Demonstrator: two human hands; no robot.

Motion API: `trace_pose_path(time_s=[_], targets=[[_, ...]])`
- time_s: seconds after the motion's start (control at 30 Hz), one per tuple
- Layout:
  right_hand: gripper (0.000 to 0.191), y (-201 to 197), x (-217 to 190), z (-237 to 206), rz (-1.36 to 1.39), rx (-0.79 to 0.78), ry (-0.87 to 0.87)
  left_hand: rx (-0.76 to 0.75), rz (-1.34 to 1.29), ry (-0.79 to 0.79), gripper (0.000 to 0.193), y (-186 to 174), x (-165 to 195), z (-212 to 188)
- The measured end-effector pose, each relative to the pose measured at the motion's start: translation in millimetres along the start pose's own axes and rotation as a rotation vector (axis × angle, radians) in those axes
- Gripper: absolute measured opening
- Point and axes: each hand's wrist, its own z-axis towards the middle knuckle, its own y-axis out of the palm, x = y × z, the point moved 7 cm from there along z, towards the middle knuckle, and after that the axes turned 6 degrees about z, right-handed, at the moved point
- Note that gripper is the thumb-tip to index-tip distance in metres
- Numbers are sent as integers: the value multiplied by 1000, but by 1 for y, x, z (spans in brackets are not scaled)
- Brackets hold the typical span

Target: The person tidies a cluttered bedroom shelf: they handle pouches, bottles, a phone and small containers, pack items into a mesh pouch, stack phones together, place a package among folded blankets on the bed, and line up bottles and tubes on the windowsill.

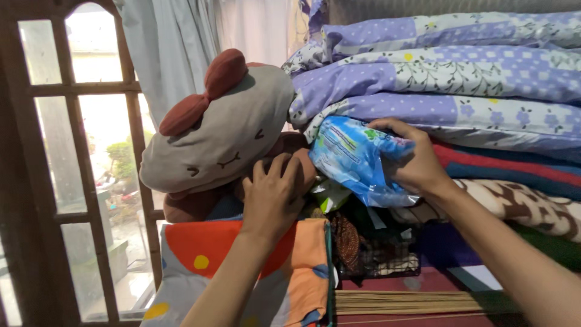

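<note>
Right hand (417, 162) fingers clasping a blue plastic packet (357, 158) under the folded purple quilts (448, 79), left hand (272, 197) pressing spread fingers on the grey plush toy (224, 136), above an orange cushion (209, 248)

The plush (224, 133) is grey, rounded and soft, with a rust-red bow on top and small stitched closed eyes on its face. It lies tilted, bow toward the far left, leaning against the folded bedding at its right and resting over a brown padded part, perhaps its body, which sits low beneath it. The packet (357, 160) is a blue, crinkled plastic bag with bright printing and a clear lower end. It sits right of the plush, wedged at the near edge of the stacked quilts, tipped slantwise.
</note>
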Motion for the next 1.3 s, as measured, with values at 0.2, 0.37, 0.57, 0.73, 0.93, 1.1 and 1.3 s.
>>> trace_pose_path(time_s=[0.2,0.37,0.57,0.73,0.93,1.1,1.3], targets=[[80,21,-10,3,-608,-112,134,32,56,41,63,13,0,1],[98,33,-12,-5,-710,-187,181,-5,91,-23,46,31,-4,5],[105,43,-8,-18,-816,-263,296,64,-107,-68,79,27,-15,12],[81,49,8,-5,-901,-304,339,219,146,69,94,2,4,9],[60,61,49,27,-973,-384,419,231,206,-211,130,-31,-18,18],[26,109,91,50,-1265,-555,720,164,204,-130,118,-38,-16,19],[28,129,70,38,-1351,-627,626,126,129,-45,100,-45,-30,7]])
